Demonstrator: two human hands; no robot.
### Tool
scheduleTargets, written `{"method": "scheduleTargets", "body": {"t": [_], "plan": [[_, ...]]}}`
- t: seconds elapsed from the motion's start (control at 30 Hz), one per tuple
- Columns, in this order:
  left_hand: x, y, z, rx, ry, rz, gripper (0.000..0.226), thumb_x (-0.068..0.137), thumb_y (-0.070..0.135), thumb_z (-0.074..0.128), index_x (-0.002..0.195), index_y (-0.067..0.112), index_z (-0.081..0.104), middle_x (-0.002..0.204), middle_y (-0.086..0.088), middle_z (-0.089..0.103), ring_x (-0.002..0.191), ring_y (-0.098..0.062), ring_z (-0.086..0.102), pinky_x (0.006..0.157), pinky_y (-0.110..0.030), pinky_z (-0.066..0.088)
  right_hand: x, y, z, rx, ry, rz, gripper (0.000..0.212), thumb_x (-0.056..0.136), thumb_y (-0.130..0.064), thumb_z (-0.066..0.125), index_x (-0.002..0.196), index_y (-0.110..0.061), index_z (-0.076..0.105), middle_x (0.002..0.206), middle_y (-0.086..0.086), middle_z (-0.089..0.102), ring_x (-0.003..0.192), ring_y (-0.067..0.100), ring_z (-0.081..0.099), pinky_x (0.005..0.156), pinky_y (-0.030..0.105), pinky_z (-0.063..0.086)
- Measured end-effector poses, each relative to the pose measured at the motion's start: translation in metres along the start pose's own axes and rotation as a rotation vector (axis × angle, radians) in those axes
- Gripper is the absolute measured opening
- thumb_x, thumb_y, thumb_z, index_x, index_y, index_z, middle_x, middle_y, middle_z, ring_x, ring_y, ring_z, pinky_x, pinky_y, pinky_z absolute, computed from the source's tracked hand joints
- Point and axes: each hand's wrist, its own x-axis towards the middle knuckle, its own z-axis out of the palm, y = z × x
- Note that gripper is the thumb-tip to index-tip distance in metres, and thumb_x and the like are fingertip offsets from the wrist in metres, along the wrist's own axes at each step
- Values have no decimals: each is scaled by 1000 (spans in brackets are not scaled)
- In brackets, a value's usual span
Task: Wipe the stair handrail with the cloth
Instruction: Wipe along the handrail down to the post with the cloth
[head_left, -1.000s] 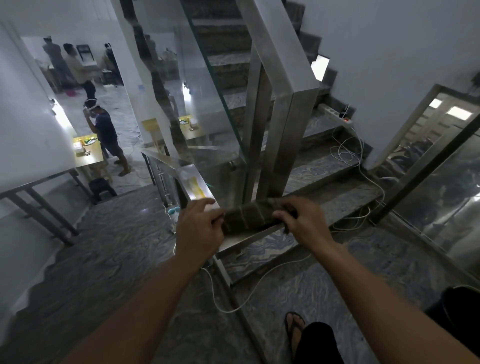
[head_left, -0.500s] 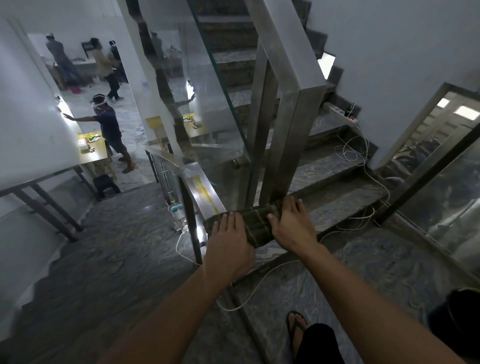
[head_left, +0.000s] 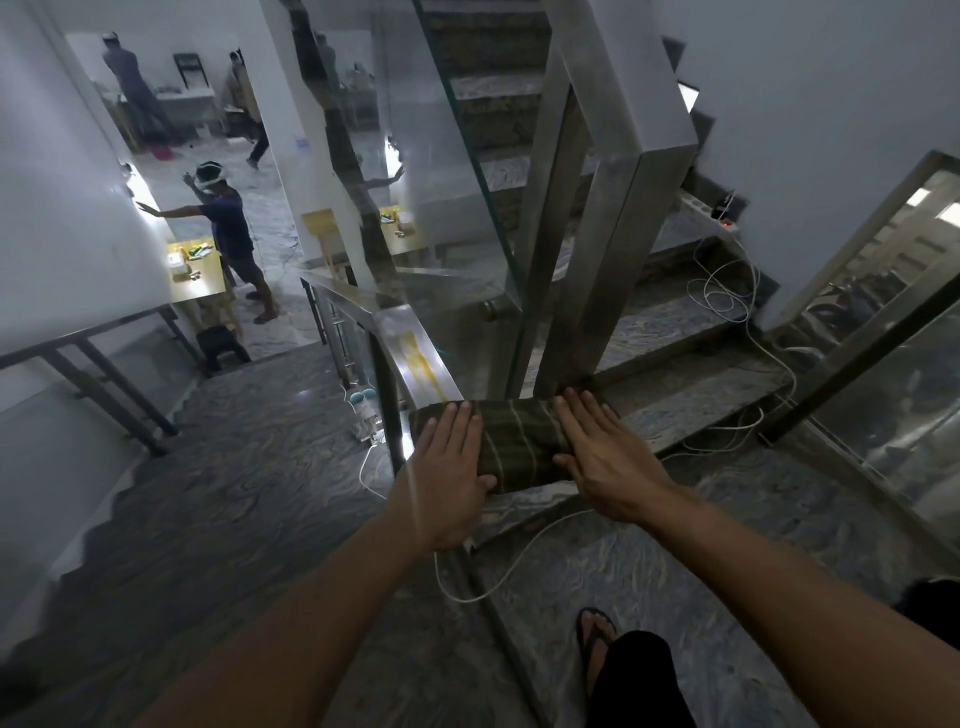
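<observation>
1. The cloth (head_left: 519, 447), dark green with pale stripes and folded, lies across the flat steel handrail (head_left: 415, 353), just below the upright post (head_left: 618, 270).
2. The left hand (head_left: 449, 467) presses flat on its left end, fingers straight and together.
3. The right hand (head_left: 602, 457) lies flat on its right end, fingers spread, nothing gripped.
4. A white cable (head_left: 498, 571) trails over the marble landing.
5. Further down, dimly lit, someone seems to stand beside a yellow tabletop (head_left: 197, 270).
</observation>
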Motion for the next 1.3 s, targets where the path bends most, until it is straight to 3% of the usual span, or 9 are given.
{"method": "scheduleTargets", "body": {"t": [0.2, 0.3, 0.53, 0.6, 0.7, 0.77, 0.93, 1.2, 1.3], "plan": [[7, -21, -16, 8, -133, 94, 73, 99, 43, 31, 149, 8, -10, 159, -11, -14, 146, -21, -17, 115, -34, -13, -5, -4, -3, 30, 30, -89, 68, 99, -40, 35, 152, -16, -1, 159, 1, -7, 145, 13, -9, 111, 22, -12], [17, -21, -20, 35, -173, 92, 77, 98, 46, 32, 149, 7, -11, 159, -12, -16, 146, -23, -18, 115, -35, -14, -2, 17, -6, 15, 71, -51, 66, 100, -33, 38, 151, -8, 5, 158, 9, -1, 147, 20, -2, 110, 22, -10], [23, 1, 0, 113, -79, 70, 78, 96, 48, 29, 148, 1, -6, 158, -21, -10, 146, -33, -14, 117, -45, -10, 6, 40, 0, -135, 47, -45, 64, 101, -27, 36, 150, -6, 0, 157, 12, -5, 148, 24, 0, 111, 28, -15], [19, 5, 3, 123, -69, 66, 78, 97, 47, 27, 147, -1, -9, 157, -23, -13, 145, -35, -15, 119, -47, -9, 7, 45, -2, -194, 65, -89, 69, 96, -23, 49, 149, -4, 9, 157, 18, 11, 147, 28, 12, 113, 34, -9], [13, 9, 6, 127, -55, 58, 72, 99, 37, 26, 146, -2, -11, 156, -25, -15, 145, -37, -16, 119, -51, -3, 10, 45, 0, -294, 72, -97, 78, 73, -12, 78, 139, 4, 39, 141, 28, 45, 131, 37, 44, 109, 49, 18], [10, 8, 6, 146, -36, 73, 70, 99, 33, 25, 146, -3, -12, 156, -26, -14, 145, -38, -15, 119, -50, -4, 10, 43, 1, -301, 93, -96, 80, 64, -9, 84, 133, 7, 48, 133, 28, 52, 124, 39, 51, 105, 50, 24], [2, -5, 2, 169, -49, 123, 73, 99, 41, 25, 146, 0, -13, 156, -22, -16, 145, -33, -16, 118, -43, -11, 7, 30, 6, -267, 147, -156, 69, 81, -12, 71, 140, 3, 38, 141, 26, 46, 133, 37, 42, 111, 48, 20], [8, -46, -15, 69, -155, 209, 87, 94, 49, 40, 148, 7, -14, 156, -12, -23, 144, -22, -24, 114, -33, -17, 7, -19, 11, -198, 140, -204, 73, 81, -13, 66, 145, -3, 32, 148, 19, 40, 138, 31, 35, 112, 44, 9], [13, -55, -17, 36, -195, 226, 93, 83, 62, 26, 147, 9, -15, 155, -9, -24, 137, -16, -30, 111, -31, -20, 8, -27, 10, -182, 141, -216, 69, 87, -17, 55, 148, -5, 24, 153, 17, 30, 143, 30, 25, 112, 43, 2]]}}
